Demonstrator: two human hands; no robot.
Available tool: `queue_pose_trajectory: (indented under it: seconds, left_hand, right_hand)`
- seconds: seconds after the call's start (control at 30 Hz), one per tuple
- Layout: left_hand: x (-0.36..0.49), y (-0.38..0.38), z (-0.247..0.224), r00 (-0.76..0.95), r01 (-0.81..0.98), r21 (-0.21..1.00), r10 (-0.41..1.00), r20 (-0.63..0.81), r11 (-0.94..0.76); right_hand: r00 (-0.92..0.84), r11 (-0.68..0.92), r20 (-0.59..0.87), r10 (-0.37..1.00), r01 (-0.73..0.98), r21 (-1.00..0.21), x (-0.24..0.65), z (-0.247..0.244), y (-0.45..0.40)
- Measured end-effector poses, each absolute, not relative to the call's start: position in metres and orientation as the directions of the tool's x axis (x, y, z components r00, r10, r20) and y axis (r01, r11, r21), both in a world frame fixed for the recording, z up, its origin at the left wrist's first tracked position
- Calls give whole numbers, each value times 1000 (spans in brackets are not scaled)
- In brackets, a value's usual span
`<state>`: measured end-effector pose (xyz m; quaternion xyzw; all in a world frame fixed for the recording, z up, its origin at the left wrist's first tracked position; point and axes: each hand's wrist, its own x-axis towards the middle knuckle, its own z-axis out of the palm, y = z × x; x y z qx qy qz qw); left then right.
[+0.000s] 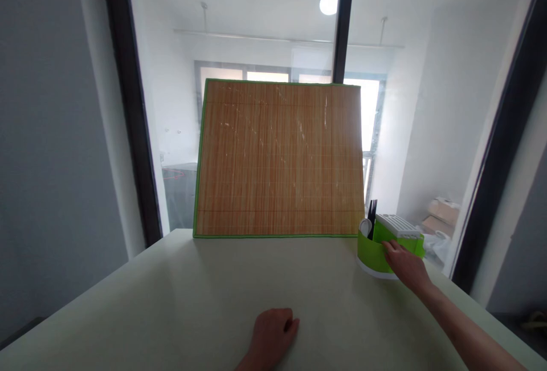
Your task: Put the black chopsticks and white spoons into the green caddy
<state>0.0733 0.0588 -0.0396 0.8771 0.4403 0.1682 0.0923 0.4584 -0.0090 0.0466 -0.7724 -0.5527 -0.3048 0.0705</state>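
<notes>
On the right side of the white table (205,297) stands a green and white utensil holder (371,254). A white spoon (365,227) and black chopsticks or a fork (372,217) stick up from its left compartment. My right hand (404,261) grips the holder's front rim, fingers curled over the edge; the fingertips are hidden inside. Near the table's front edge rests my left hand (276,331), curled into a loose fist with nothing visible in it.
A bamboo mat (280,160) with green edging stands upright at the back of the table, before a glass partition with dark frames (346,17). Behind the glass are cardboard boxes (444,208) and a plastic bag (438,245).
</notes>
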Motion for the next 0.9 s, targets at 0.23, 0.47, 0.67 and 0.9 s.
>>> queue_pose_trajectory:
  seconds: [0.23,0.47,0.67,0.9]
  left_hand:
    - [72,60,-41,572,728,296,785,237,-619]
    - [72,61,-44,570,735,276,785,242,-619]
    - [73,60,-43,560,745,270,791,246,-611]
    - [72,60,-39,572,741,275,791,219,-612]
  right_hand:
    - [136,-234,583,801,968,95,410,13,-28]
    - [-256,304,410,876,951,-55,291,-29,-46]
    - [-202,240,392,897,970,-48,264,-52,-34]
    - [-172,210,400,900,976,-51,264,-55,-34]
